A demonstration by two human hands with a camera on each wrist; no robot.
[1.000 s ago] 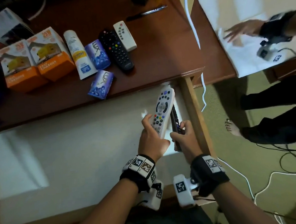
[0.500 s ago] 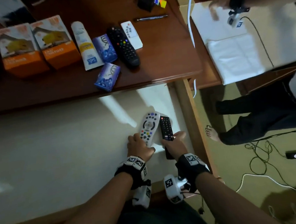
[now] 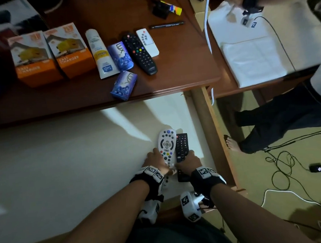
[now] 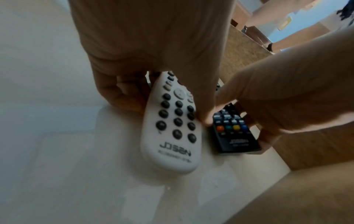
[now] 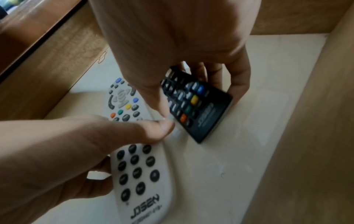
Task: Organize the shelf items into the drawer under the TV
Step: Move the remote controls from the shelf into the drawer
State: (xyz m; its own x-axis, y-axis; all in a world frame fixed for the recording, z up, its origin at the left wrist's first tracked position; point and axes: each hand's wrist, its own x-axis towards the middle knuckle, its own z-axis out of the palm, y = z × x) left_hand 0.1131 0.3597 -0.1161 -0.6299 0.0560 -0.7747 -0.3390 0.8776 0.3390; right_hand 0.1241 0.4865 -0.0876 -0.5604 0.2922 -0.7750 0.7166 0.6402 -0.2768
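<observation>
A white remote (image 3: 166, 146) (image 4: 172, 128) (image 5: 141, 174) lies on the pale floor of the open drawer (image 3: 62, 170), and my left hand (image 3: 155, 161) (image 4: 153, 63) grips its sides with thumb and fingers. Right beside it a black remote (image 3: 182, 148) (image 4: 233, 130) (image 5: 195, 103) lies near the drawer's right wall, held at its edges by my right hand (image 3: 189, 161) (image 5: 182, 53). On the brown shelf (image 3: 180, 76) above remain two orange charger boxes (image 3: 51, 53), a white tube (image 3: 101, 52), two purple soap packs (image 3: 121, 55), a black remote (image 3: 139, 52) and a small white remote (image 3: 147, 42).
A pen (image 3: 167, 25) and a small dark object (image 3: 164, 9) lie further back on the shelf. Another person (image 3: 282, 115) stands to the right by a white-topped table (image 3: 257, 53). Cables (image 3: 287, 160) trail on the floor at right.
Both hands have lowered the white and black remotes from a raised, tilted hold down onto the drawer floor near its right front corner. The camera view has shifted.
</observation>
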